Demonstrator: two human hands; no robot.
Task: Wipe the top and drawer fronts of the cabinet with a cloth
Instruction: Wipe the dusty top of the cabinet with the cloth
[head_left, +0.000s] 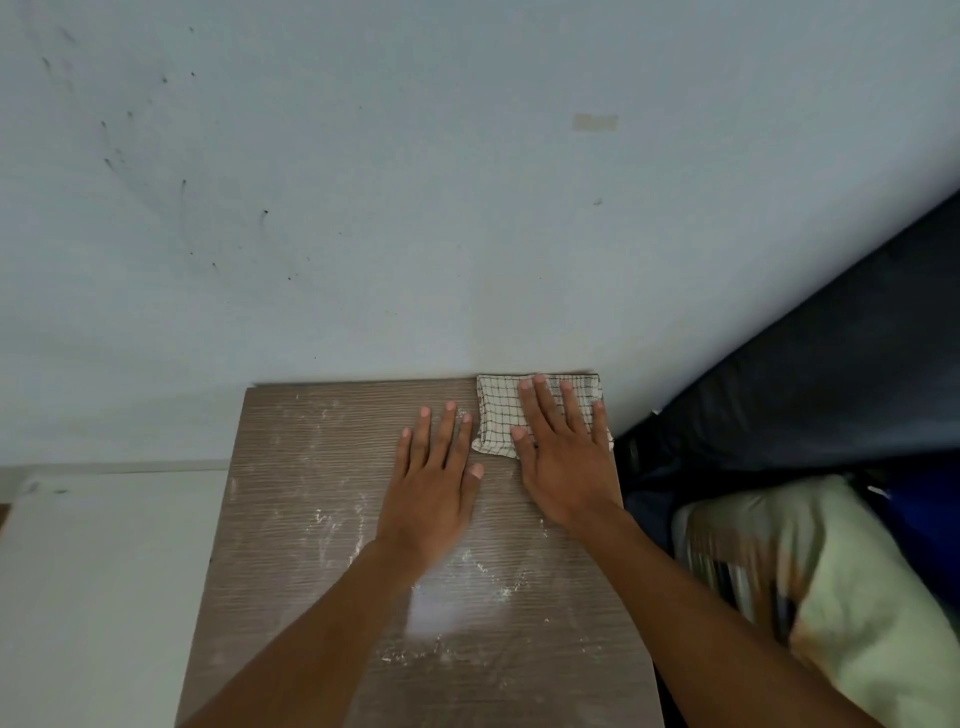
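Observation:
The cabinet's top (311, 519) is brown wood grain, streaked with white dust and powder. A folded white cloth with a dark grid pattern (496, 415) lies in the top's far right corner, against the wall. My right hand (563, 452) lies flat on the cloth, fingers spread, pressing it down. My left hand (434, 478) rests flat on the bare wood just left of the cloth, holding nothing. The drawer fronts are out of view.
A pale blue-grey wall (415, 208) with dark marks rises behind the cabinet. To the right lie a dark blue mattress or cushion (831, 364) and a pale green pillow (857, 597). A white surface (104, 571) sits left of the cabinet.

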